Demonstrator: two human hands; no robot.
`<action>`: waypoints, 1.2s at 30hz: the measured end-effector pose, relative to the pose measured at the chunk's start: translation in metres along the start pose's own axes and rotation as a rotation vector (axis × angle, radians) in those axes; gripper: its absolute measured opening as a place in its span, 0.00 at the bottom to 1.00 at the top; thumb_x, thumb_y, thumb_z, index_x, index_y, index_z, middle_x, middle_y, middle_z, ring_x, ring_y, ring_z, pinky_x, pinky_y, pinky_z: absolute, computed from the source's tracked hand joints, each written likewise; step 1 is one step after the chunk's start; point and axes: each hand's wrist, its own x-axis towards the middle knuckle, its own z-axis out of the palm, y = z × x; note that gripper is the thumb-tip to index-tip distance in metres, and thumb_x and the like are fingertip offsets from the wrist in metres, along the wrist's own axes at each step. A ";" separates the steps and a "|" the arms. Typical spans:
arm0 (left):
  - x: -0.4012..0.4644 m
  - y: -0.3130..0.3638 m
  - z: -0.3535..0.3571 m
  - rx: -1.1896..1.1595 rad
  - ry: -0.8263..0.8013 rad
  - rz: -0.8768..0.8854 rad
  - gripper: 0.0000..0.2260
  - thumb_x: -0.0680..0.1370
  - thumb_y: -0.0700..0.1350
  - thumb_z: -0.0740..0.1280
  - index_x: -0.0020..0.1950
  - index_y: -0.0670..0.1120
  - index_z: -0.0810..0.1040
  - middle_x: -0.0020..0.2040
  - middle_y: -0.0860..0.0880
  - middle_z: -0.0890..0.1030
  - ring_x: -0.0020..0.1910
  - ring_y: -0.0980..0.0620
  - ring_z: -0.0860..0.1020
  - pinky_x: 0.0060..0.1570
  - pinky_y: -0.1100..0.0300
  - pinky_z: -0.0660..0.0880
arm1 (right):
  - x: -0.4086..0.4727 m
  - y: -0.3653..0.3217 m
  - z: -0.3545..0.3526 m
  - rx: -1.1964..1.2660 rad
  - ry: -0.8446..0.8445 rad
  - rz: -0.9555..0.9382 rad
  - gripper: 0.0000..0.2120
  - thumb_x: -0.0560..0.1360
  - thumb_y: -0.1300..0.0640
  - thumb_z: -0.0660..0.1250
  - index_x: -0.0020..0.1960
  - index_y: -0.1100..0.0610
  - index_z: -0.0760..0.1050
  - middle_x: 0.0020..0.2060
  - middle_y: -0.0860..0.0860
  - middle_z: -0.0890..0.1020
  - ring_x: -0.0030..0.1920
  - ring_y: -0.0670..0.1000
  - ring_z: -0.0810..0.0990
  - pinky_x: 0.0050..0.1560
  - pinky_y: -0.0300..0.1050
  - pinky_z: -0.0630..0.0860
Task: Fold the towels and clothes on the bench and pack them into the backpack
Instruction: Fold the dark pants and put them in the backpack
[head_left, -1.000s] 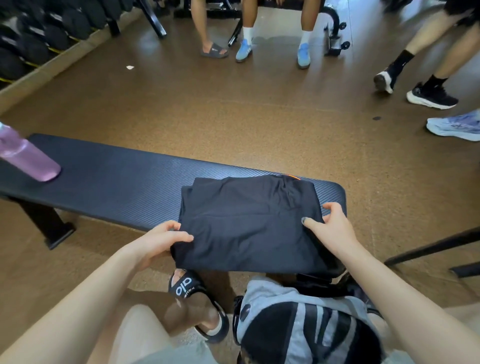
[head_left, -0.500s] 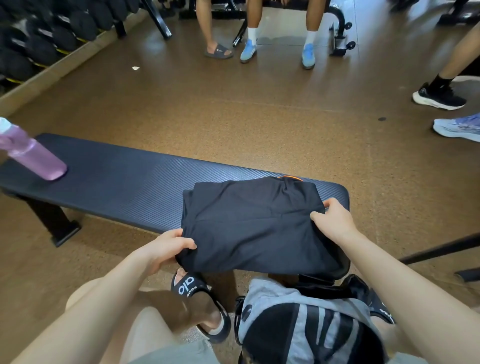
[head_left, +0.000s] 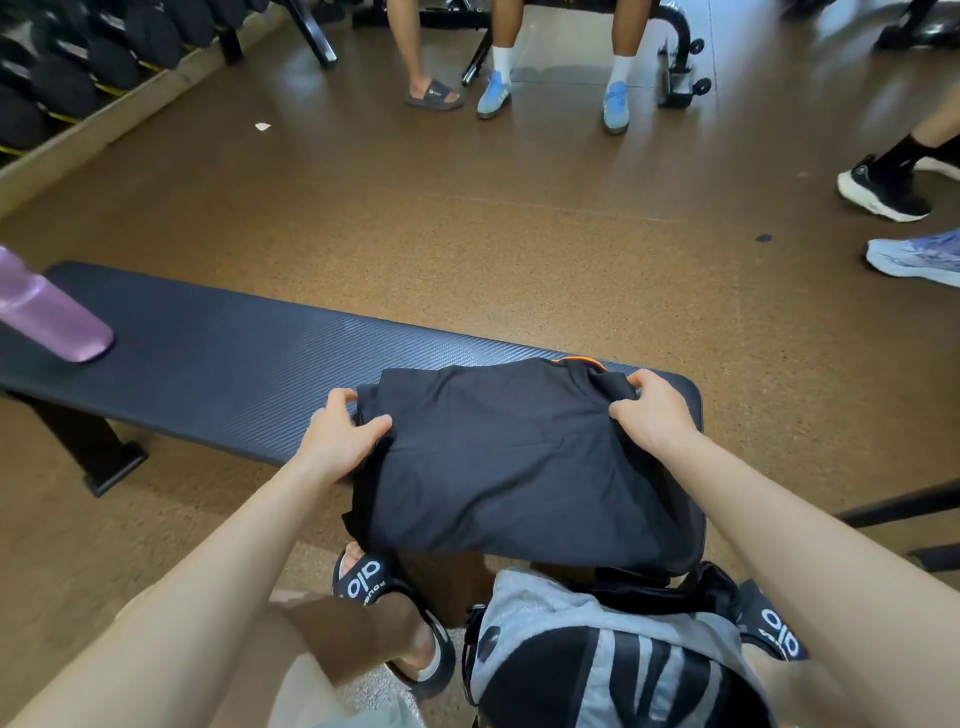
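Note:
A folded black garment (head_left: 519, 462) with an orange trim at its far edge lies on the right end of the dark bench (head_left: 218, 364), its near part hanging over the bench's front edge. My left hand (head_left: 340, 434) grips its far left corner, thumb on top. My right hand (head_left: 652, 410) pinches its far right corner, bunching the cloth. A grey and black backpack (head_left: 597, 660) stands on the floor between my feet, just below the garment.
A pink water bottle (head_left: 47, 314) stands on the bench's left end. Several people's feet and legs ring the far floor. A dumbbell rack (head_left: 78, 67) lines the left wall. A black bar (head_left: 904, 504) juts in at the right.
Both hands have slid from the garment's near corners up to its far corners. The camera view has shifted slightly.

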 end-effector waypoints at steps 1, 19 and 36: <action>0.006 0.005 0.001 0.013 -0.007 0.013 0.32 0.76 0.58 0.72 0.75 0.48 0.66 0.67 0.43 0.75 0.65 0.43 0.74 0.58 0.52 0.70 | 0.000 0.000 0.001 0.011 0.007 -0.006 0.08 0.74 0.58 0.65 0.53 0.53 0.74 0.47 0.53 0.82 0.51 0.57 0.79 0.48 0.49 0.72; 0.094 0.093 0.019 -0.038 0.000 0.272 0.20 0.77 0.35 0.66 0.66 0.51 0.73 0.62 0.49 0.76 0.59 0.47 0.76 0.53 0.60 0.68 | 0.030 0.016 -0.010 0.108 0.186 -0.031 0.13 0.76 0.61 0.60 0.60 0.53 0.72 0.54 0.54 0.80 0.54 0.60 0.76 0.50 0.48 0.69; 0.107 0.109 0.040 0.318 0.177 0.361 0.05 0.79 0.45 0.65 0.54 0.50 0.76 0.59 0.47 0.70 0.62 0.43 0.65 0.60 0.51 0.64 | 0.039 0.014 -0.025 0.153 0.107 -0.119 0.13 0.77 0.64 0.64 0.60 0.54 0.76 0.52 0.49 0.80 0.53 0.53 0.76 0.51 0.43 0.67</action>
